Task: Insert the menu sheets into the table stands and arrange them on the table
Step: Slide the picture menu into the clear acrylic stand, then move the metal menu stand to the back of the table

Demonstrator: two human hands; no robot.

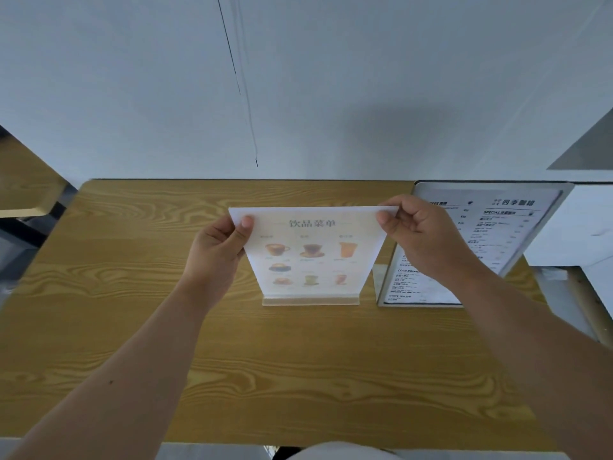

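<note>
A drinks menu sheet (311,250) with pictures of cups stands upright in a clear table stand, whose base (311,300) rests on the wooden table (132,260). My left hand (219,250) pinches the sheet's upper left corner. My right hand (421,237) pinches its upper right corner. To the right stands a second stand (491,234) holding a white text menu, partly hidden behind my right hand and forearm.
A white wall rises just behind the table's far edge. White furniture (577,224) stands at the right, close to the second stand. Another wooden surface (23,190) shows at the far left. Open tabletop lies in front of the stands and to the left.
</note>
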